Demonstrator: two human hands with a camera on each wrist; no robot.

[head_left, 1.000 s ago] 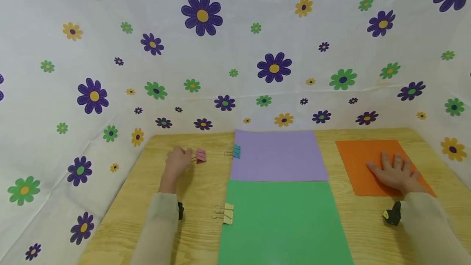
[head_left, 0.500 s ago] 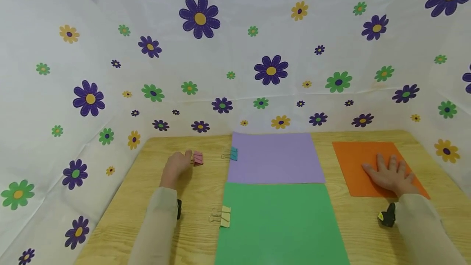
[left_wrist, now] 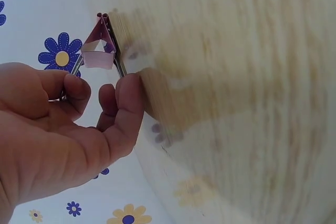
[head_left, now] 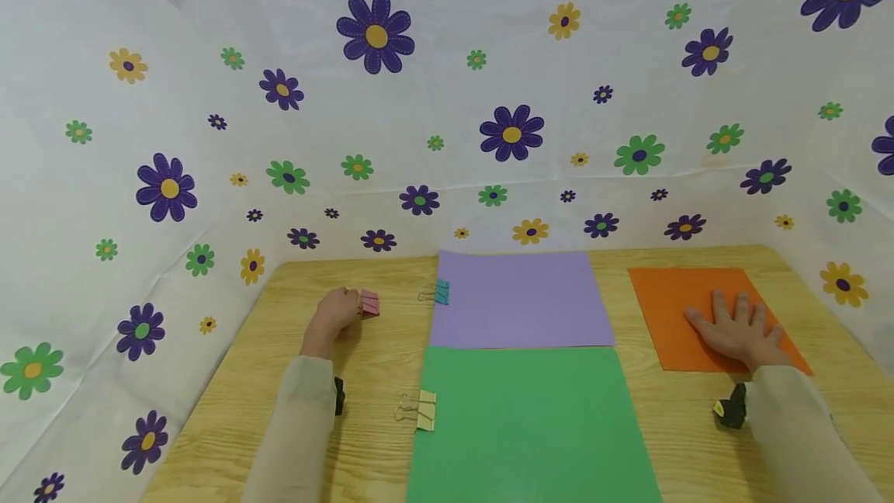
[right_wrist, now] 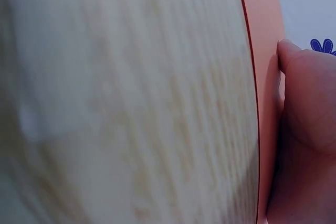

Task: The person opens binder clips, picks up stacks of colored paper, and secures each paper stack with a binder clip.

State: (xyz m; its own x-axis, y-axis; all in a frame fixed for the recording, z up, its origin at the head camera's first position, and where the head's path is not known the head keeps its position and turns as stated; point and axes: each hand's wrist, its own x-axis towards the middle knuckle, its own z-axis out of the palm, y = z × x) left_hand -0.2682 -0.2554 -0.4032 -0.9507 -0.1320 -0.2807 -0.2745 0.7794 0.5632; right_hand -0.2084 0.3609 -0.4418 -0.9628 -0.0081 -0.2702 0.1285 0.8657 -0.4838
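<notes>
Pinching pink binder clip by handles: left hand, left of centre, head view. Right hand spread on orange sheet, lower right.

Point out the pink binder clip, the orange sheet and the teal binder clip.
Pink binder clip [left_wrist: 98,60]: left wrist view, on the flat back of its body.
Orange sheet [head_left: 673,300]: head view, on its bare upper-left area.
Teal binder clip [head_left: 442,292]: head view, on its coloured body, not the wire handles.
</notes>
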